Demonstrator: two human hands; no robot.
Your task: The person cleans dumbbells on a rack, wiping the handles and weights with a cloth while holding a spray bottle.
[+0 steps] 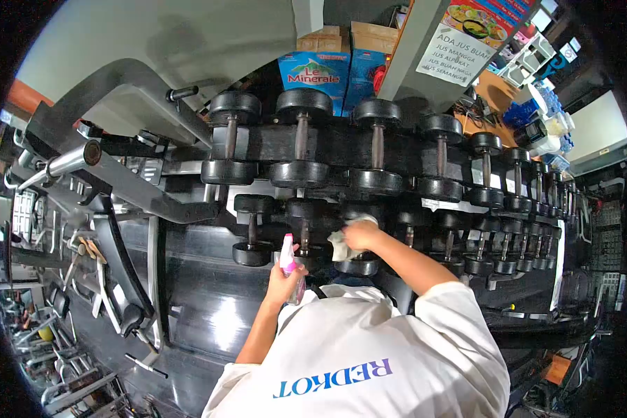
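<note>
In the head view my left hand point(280, 285) is wrapped round a clear spray bottle point(288, 259) with a white and pink trigger head, held upright in front of the lower rack row. My right hand point(362, 235) grips a pale cloth point(339, 248). Hand and cloth lie over the handle area of a black dumbbell point(357, 267) in the lower row, hiding most of its middle. Just left of the cloth, another black dumbbell point(306, 228) sits partly behind the bottle and left hand.
An upper row of larger dumbbells point(302, 139) runs above my hands, and both rows stretch away to the right. A gym machine frame point(129, 167) stands at the left. Blue cartons point(315, 73) and a post with a paper sign point(449, 57) are behind the rack.
</note>
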